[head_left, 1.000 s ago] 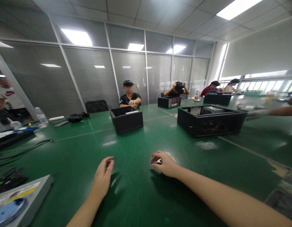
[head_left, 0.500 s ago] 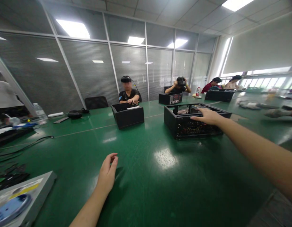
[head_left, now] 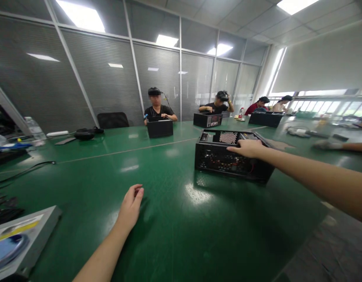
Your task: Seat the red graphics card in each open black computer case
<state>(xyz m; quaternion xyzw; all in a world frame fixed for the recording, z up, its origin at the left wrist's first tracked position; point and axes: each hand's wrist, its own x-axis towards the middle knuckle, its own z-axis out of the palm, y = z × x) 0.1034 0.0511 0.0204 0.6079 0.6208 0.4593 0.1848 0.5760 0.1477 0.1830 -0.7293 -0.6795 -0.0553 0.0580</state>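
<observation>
Over the top edge of a black computer case (head_left: 222, 158) lies my right hand (head_left: 249, 149), its thumb on the near side and its fingers partly hidden. The case is tilted on the table, with its metal interior and a perforated panel showing. My left hand (head_left: 130, 204) is at the green table (head_left: 169, 235), loosely curled, its thumb apart from the fingers and nothing in it. At the lower left, nearest that hand, is a grey metal disc drive (head_left: 41, 229) with a blue disc on it.
Across the table a person handles another black case (head_left: 160, 128). Further right, a third case (head_left: 207, 120) stands before a second person. A gloved hand (head_left: 327, 145) lies at the right. A water bottle (head_left: 34, 129) and a black cable (head_left: 31, 169) are at the left.
The case under my right hand has tilted and come slightly nearer. My left hand stays almost in place. Opposite, the co-worker's case has turned and moved back.
</observation>
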